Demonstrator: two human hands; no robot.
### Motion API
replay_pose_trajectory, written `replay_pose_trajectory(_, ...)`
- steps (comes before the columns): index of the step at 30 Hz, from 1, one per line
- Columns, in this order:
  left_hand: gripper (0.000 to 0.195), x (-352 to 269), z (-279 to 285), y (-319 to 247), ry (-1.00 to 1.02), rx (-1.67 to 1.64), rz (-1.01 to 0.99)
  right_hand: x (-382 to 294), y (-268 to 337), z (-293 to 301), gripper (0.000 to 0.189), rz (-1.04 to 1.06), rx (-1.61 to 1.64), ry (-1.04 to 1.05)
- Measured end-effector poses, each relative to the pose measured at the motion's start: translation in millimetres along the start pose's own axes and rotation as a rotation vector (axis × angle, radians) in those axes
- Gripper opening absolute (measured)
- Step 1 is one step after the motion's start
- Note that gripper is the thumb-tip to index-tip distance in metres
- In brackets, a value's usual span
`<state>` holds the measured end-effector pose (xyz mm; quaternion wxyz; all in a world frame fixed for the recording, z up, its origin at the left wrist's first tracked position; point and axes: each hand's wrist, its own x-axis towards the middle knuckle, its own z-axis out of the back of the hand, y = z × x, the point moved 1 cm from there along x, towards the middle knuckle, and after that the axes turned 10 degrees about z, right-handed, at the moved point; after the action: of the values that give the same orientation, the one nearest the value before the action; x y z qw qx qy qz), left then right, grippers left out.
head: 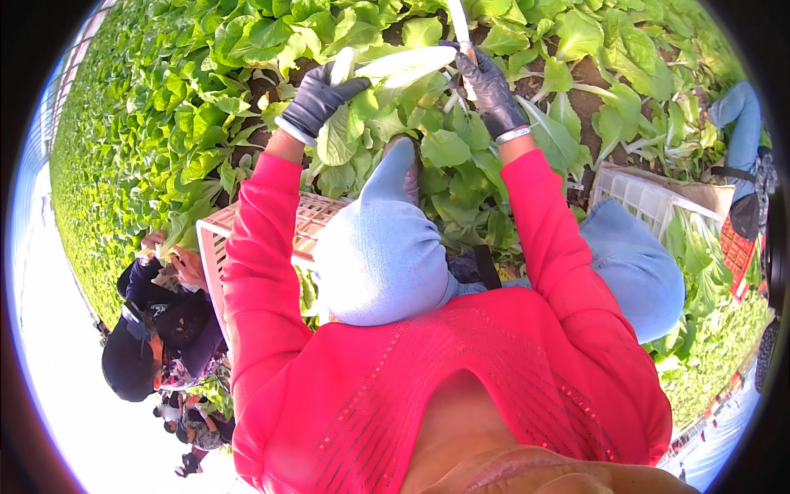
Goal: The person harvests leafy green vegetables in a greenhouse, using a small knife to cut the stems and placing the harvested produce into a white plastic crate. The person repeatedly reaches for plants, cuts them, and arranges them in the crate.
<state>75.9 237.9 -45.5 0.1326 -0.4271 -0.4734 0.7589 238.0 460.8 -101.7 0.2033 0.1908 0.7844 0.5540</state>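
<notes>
My left hand (324, 92), in a black glove, is closed on a leafy green vegetable (404, 65) with thick white stalks. The plant lies sideways between my hands, its pale base towards the right. In my right hand (487, 86), also gloved in black, is a knife (458, 21) whose light blade points away from me. The fingers of that hand are close to the base of the plant; whether they touch it cannot be told. Loose leaves (444, 148) lie below, around my shoe.
A pink plastic crate (213, 247) stands by my left knee. Right of my other knee is a white crate (642, 191), with a red crate (734, 247) beyond. Co-workers crouch at left (166, 315) and far right (740, 136). Dense leafy rows (142, 123) spread ahead and left.
</notes>
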Motion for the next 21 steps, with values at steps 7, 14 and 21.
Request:
replay_pose_trajectory(7,0.034,-30,41,0,0.236,0.663,-0.313,-13,44,-27,0.030,0.013,-0.307,0.029)
replay_pose_trajectory(14,0.041,-23,10,-4,0.209,0.628,-0.451,-32,55,-58,0.034,0.025,-0.447,0.160)
replay_pose_trajectory(21,0.051,-18,-48,26,0.350,0.189,-0.142,-40,42,-56,0.034,-0.048,-0.400,0.176)
